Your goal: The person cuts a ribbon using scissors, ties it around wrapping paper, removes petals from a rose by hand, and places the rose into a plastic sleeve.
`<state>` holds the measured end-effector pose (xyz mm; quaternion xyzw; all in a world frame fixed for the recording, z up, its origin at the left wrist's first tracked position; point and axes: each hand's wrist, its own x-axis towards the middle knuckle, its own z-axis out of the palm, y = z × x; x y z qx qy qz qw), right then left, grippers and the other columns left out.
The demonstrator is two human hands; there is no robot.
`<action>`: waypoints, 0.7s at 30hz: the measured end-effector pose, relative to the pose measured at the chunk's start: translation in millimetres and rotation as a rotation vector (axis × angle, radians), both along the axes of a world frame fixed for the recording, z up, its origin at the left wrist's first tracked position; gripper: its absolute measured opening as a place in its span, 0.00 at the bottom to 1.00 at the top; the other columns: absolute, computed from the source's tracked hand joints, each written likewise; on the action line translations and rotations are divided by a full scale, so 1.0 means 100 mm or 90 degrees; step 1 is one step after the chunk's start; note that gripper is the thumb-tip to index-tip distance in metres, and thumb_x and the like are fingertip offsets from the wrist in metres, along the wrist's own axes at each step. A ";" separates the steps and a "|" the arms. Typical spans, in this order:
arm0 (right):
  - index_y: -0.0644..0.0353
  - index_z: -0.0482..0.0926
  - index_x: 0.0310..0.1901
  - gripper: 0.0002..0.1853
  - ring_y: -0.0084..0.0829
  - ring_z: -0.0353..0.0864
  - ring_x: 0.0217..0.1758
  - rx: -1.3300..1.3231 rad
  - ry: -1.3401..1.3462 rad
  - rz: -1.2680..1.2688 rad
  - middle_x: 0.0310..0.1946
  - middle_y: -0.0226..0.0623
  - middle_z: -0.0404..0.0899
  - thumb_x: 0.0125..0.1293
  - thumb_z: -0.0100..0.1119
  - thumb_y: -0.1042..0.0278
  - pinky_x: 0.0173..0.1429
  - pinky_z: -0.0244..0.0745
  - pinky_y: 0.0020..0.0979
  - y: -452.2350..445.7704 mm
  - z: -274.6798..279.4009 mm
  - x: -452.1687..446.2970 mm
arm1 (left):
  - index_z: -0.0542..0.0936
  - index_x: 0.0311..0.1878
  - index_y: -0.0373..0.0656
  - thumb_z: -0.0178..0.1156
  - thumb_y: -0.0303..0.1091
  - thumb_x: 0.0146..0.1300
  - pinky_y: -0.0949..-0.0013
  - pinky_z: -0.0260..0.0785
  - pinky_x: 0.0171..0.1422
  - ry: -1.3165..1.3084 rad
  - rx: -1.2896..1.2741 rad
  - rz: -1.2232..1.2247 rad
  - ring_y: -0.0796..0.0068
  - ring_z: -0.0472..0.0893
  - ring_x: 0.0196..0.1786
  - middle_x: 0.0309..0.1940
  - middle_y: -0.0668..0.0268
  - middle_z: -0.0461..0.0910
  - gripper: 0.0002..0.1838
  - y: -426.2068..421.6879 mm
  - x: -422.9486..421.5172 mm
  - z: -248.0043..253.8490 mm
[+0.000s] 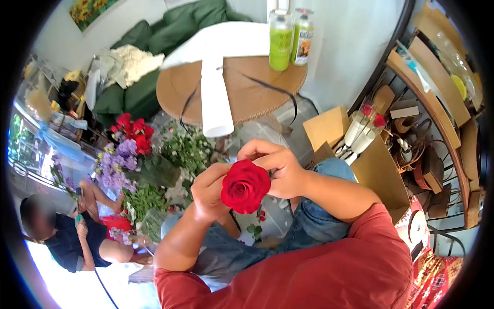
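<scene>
A full red rose [245,186] faces up at me between my two hands, over my lap. My left hand [208,191] is closed round it from the left, just under the bloom; the stem is hidden below the petals. On the other side, my right hand [280,167] has its fingers curled and the thumb against the rose's upper right edge. Below the rose, green leaves and small red blooms [261,215] show between my knees.
A round wooden table [180,85] ahead holds a white paper roll [215,98], black straps and green spray cans [280,41]. Wrapped roses [360,129] stand in a cardboard box [381,170] at right. Cut flowers [121,159] and a person [77,232] are at left.
</scene>
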<state>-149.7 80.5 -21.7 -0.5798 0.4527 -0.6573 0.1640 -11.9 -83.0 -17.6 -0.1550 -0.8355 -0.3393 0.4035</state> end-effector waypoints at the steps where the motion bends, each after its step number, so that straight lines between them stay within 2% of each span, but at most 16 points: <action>1: 0.64 0.88 0.46 0.15 0.29 0.82 0.51 0.018 -0.018 0.003 0.52 0.38 0.78 0.56 0.75 0.83 0.56 0.79 0.30 0.02 -0.05 0.01 | 0.86 0.42 0.33 0.77 0.26 0.46 0.65 0.79 0.37 -0.042 0.017 -0.023 0.59 0.87 0.35 0.39 0.53 0.86 0.18 0.03 0.01 -0.04; 4: 0.62 0.89 0.47 0.15 0.30 0.83 0.49 -0.046 0.007 0.005 0.52 0.40 0.78 0.57 0.76 0.81 0.53 0.80 0.30 0.01 -0.08 -0.05 | 0.86 0.42 0.33 0.75 0.27 0.48 0.64 0.79 0.36 -0.059 0.042 -0.043 0.58 0.86 0.35 0.39 0.52 0.86 0.16 0.05 -0.05 -0.10; 6: 0.62 0.89 0.47 0.14 0.30 0.83 0.49 -0.033 0.021 0.006 0.51 0.40 0.78 0.58 0.77 0.81 0.52 0.80 0.30 0.05 -0.03 -0.10 | 0.86 0.42 0.33 0.74 0.27 0.49 0.64 0.79 0.35 -0.030 0.002 -0.056 0.57 0.87 0.34 0.39 0.52 0.86 0.16 0.05 -0.10 -0.11; 12: 0.61 0.90 0.48 0.13 0.31 0.82 0.47 -0.013 0.026 0.004 0.50 0.41 0.79 0.61 0.76 0.78 0.48 0.79 0.29 0.08 -0.07 -0.06 | 0.86 0.42 0.33 0.74 0.27 0.49 0.64 0.79 0.33 -0.049 0.022 -0.064 0.57 0.87 0.33 0.38 0.52 0.85 0.16 0.09 -0.07 -0.10; 21: 0.65 0.90 0.48 0.12 0.29 0.80 0.43 -0.001 0.048 0.014 0.50 0.43 0.80 0.62 0.74 0.77 0.44 0.77 0.28 0.14 -0.07 0.00 | 0.86 0.42 0.34 0.75 0.28 0.50 0.65 0.79 0.34 -0.025 0.022 -0.047 0.59 0.87 0.33 0.38 0.53 0.85 0.16 0.16 0.00 -0.11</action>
